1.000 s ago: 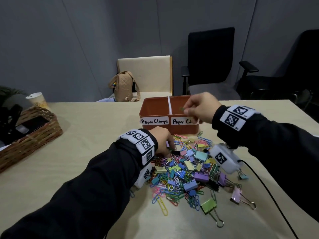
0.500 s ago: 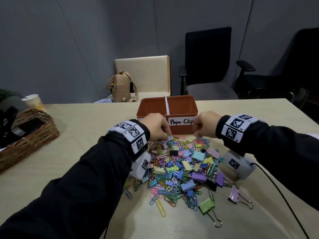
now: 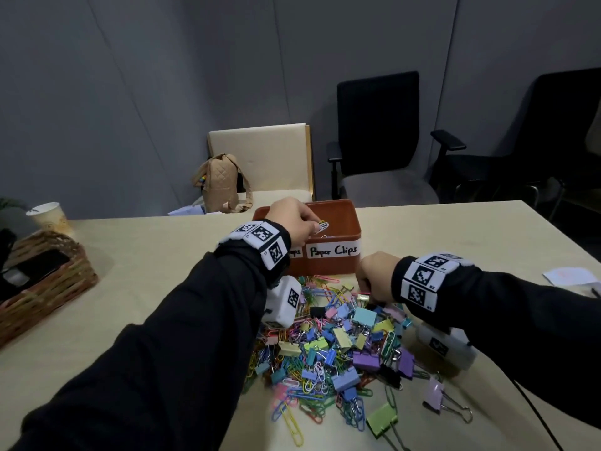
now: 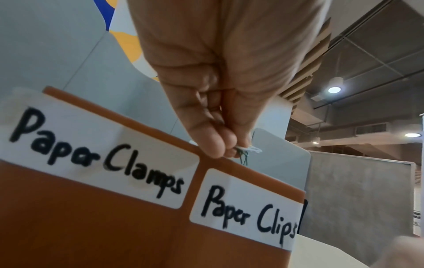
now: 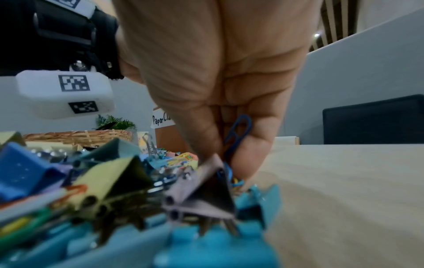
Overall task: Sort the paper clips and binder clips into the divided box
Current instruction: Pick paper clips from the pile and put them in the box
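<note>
An orange divided box (image 3: 353, 219) stands at the table's middle, labelled "Paper Clamps" (image 4: 96, 156) on the left and "Paper Clips" (image 3: 332, 250) on the right. My left hand (image 3: 317, 224) hovers over the box's right compartment and pinches a few paper clips (image 4: 246, 151), white and dark green. A pile of coloured paper clips and binder clips (image 3: 335, 349) lies in front of the box. My right hand (image 3: 367, 289) is down at the pile's far right edge, fingers curled round a blue paper clip (image 5: 237, 134).
A wicker basket (image 3: 42, 288) with dark items sits at the left table edge, a paper cup (image 3: 48, 216) behind it. A pink binder clip (image 3: 437, 395) and a green one (image 3: 382, 419) lie apart from the pile. White paper (image 3: 567, 275) rests far right. Chairs stand beyond the table.
My left hand rose from the pile and moved over the box's right compartment with clips. My right hand came down from the box to the pile's right edge.
</note>
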Demonstrator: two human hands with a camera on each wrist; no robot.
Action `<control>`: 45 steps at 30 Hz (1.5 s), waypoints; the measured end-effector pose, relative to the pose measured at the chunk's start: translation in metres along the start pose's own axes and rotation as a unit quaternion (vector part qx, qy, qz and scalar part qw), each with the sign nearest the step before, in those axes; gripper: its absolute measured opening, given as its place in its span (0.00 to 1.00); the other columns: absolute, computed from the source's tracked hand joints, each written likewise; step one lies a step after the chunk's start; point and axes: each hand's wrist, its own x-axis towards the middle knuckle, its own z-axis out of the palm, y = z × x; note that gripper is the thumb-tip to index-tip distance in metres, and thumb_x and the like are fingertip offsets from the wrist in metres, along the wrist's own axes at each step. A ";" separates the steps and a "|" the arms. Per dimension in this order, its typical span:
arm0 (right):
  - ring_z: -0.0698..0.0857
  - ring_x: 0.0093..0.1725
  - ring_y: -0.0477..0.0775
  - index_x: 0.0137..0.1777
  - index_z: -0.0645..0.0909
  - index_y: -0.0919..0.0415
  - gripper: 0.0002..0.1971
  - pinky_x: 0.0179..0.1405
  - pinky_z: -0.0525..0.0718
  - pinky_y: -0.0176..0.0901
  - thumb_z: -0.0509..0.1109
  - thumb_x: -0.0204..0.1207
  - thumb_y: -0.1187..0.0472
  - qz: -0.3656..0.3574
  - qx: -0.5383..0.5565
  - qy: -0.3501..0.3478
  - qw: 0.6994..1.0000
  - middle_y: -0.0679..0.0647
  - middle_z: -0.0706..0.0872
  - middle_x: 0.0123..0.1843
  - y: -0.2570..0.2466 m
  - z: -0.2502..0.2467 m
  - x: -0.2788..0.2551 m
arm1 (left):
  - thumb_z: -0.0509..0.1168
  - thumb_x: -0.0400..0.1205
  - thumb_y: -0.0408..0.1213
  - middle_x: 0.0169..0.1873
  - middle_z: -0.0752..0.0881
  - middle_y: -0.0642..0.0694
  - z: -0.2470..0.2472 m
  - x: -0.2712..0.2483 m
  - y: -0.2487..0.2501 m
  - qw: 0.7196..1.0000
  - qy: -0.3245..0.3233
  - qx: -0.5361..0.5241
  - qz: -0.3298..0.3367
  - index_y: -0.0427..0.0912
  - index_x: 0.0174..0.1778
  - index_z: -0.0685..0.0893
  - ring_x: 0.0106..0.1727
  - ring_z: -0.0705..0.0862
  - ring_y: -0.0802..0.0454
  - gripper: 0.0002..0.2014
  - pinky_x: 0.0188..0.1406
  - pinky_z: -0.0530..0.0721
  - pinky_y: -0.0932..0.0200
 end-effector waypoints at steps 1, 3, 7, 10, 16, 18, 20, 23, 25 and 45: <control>0.81 0.47 0.54 0.52 0.86 0.61 0.08 0.50 0.81 0.43 0.69 0.76 0.65 -0.004 0.007 0.001 1.000 0.56 0.88 0.55 0.001 0.001 -0.001 | 0.70 0.81 0.35 0.28 0.85 0.47 0.001 0.000 -0.001 1.000 -0.007 -0.012 -0.011 0.40 0.44 0.90 0.28 0.83 0.53 0.04 0.39 0.90 0.55; 0.82 0.46 0.54 0.49 0.85 0.59 0.05 0.48 0.81 0.42 0.71 0.75 0.65 -0.006 0.030 -0.004 1.000 0.55 0.88 0.53 0.004 0.001 -0.003 | 0.68 0.82 0.35 0.28 0.84 0.46 0.002 -0.001 -0.003 0.998 -0.014 -0.042 -0.036 0.41 0.42 0.88 0.27 0.82 0.54 0.05 0.29 0.86 0.61; 0.83 0.38 0.51 0.39 0.84 0.57 0.07 0.33 0.82 0.37 0.74 0.72 0.70 0.018 0.165 -0.030 0.986 0.54 0.87 0.41 0.014 0.000 -0.008 | 0.68 0.82 0.34 0.28 0.84 0.44 0.003 0.000 -0.003 0.993 -0.004 -0.103 -0.059 0.38 0.41 0.88 0.27 0.82 0.54 0.06 0.32 0.88 0.61; 0.84 0.28 0.50 0.35 0.85 0.61 0.10 0.25 0.84 0.37 0.72 0.72 0.74 0.038 0.359 -0.040 0.932 0.57 0.89 0.35 0.026 -0.004 -0.006 | 0.70 0.81 0.32 0.33 0.87 0.39 0.005 0.005 -0.005 0.992 0.010 -0.117 -0.050 0.35 0.45 0.89 0.31 0.85 0.51 0.04 0.39 0.90 0.55; 0.81 0.21 0.48 0.40 0.86 0.66 0.05 0.24 0.86 0.36 0.73 0.72 0.75 0.031 0.541 -0.065 0.838 0.58 0.85 0.29 0.039 -0.015 -0.010 | 0.68 0.81 0.28 0.37 0.88 0.40 0.006 0.007 -0.006 0.992 0.016 -0.114 -0.045 0.36 0.51 0.88 0.33 0.85 0.53 0.06 0.38 0.90 0.59; 0.81 0.22 0.48 0.42 0.85 0.67 0.04 0.24 0.85 0.35 0.73 0.72 0.75 0.025 0.560 -0.062 0.826 0.60 0.86 0.33 0.040 -0.016 -0.010 | 0.66 0.82 0.26 0.38 0.89 0.41 0.005 0.006 -0.008 0.992 0.019 -0.118 -0.044 0.37 0.53 0.87 0.34 0.87 0.54 0.08 0.39 0.90 0.60; 0.82 0.24 0.49 0.43 0.85 0.67 0.04 0.23 0.84 0.34 0.72 0.73 0.75 0.020 0.573 -0.058 0.817 0.61 0.88 0.37 0.040 -0.019 -0.010 | 0.66 0.82 0.27 0.37 0.89 0.43 0.003 0.004 -0.009 0.992 0.021 -0.119 -0.039 0.40 0.54 0.88 0.34 0.87 0.56 0.09 0.40 0.89 0.62; 0.82 0.24 0.48 0.43 0.85 0.67 0.04 0.22 0.84 0.34 0.72 0.72 0.75 0.010 0.604 -0.033 0.796 0.61 0.88 0.35 0.040 -0.033 -0.011 | 0.68 0.81 0.30 0.30 0.87 0.46 -0.001 -0.003 -0.012 0.994 0.033 -0.101 -0.016 0.43 0.47 0.88 0.31 0.86 0.56 0.05 0.36 0.89 0.60; 0.83 0.24 0.48 0.42 0.84 0.66 0.04 0.22 0.84 0.34 0.73 0.71 0.74 0.015 0.620 0.018 0.785 0.61 0.88 0.34 0.037 -0.048 -0.010 | 0.71 0.79 0.32 0.28 0.86 0.47 -0.004 -0.011 -0.015 0.995 0.040 -0.087 -0.004 0.44 0.41 0.88 0.27 0.84 0.56 0.03 0.28 0.85 0.62; 0.88 0.32 0.52 0.41 0.86 0.61 0.02 0.37 0.91 0.46 0.77 0.73 0.66 -0.039 0.343 0.097 0.933 0.57 0.90 0.36 -0.020 -0.042 -0.023 | 0.81 0.67 0.45 0.47 0.90 0.51 0.015 -0.065 -0.027 0.909 -0.290 0.300 0.004 0.48 0.50 0.90 0.44 0.83 0.56 0.17 0.29 0.75 0.66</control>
